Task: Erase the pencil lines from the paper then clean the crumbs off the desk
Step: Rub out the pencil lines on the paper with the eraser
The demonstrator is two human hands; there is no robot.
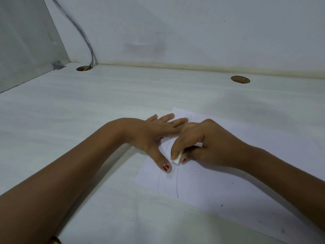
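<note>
A white sheet of paper [219, 184] lies on the white desk [88, 111], right of centre. Faint pencil lines [176, 187] run down its near left part. My left hand [149, 136] rests flat with fingers spread on the paper's left edge, thumb pointing toward me. My right hand [202, 143] pinches a small white eraser [176, 160] between thumb and fingers, its tip pressed on the paper beside my left thumb. A few dark crumbs [221, 205] dot the paper's near right area.
Two round cable holes sit near the desk's back edge, one at the left [84, 68] with grey cables [88, 43] running up from it, one at the right [240, 79]. A grey side panel [26, 41] closes the left. A white wall stands behind.
</note>
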